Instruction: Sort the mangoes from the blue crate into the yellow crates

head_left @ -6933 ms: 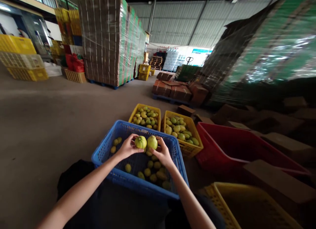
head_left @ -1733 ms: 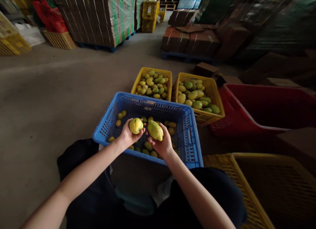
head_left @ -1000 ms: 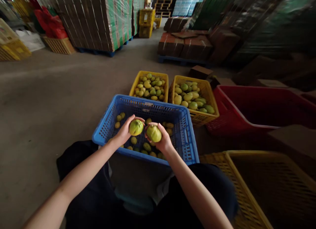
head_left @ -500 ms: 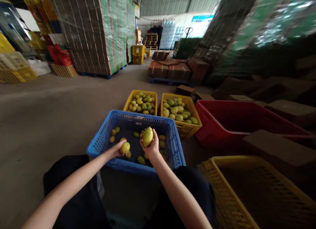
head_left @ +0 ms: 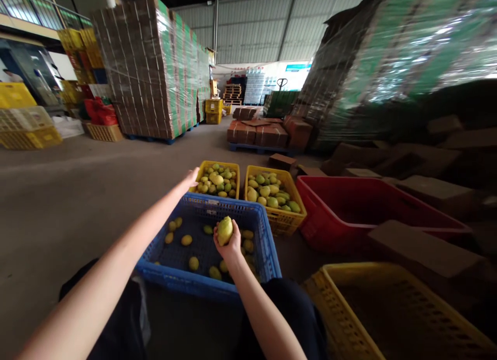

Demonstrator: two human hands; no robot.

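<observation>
In the head view, my right hand (head_left: 229, 246) is closed around a big, knobbly green-yellow lemon (head_left: 224, 230) above the blue crate (head_left: 180, 280). Inside that crate several smaller lemons (head_left: 187, 240) lie scattered on the dark floor of it. My left hand (head_left: 192, 178) reaches over to the left rim of the far left yellow crate (head_left: 236, 168), which is heaped with lemons (head_left: 216, 179). Its fingers look stretched out, and no fruit shows in them. Beside it stands the far right yellow crate (head_left: 285, 228), also full of green and yellow lemons.
A red bin (head_left: 337, 228) stands to the right, with a cardboard piece (head_left: 423, 246) by its near side. Another yellow crate (head_left: 330, 285) sits at my right knee. Wrapped pallet stacks (head_left: 132, 75) rise behind, and flattened boxes (head_left: 258, 135) lie on a blue pallet.
My left hand has gone from over the blue crate to the far left yellow crate, and the lemon it held is out of it. My right hand still holds its lemon. The view has tilted upward.
</observation>
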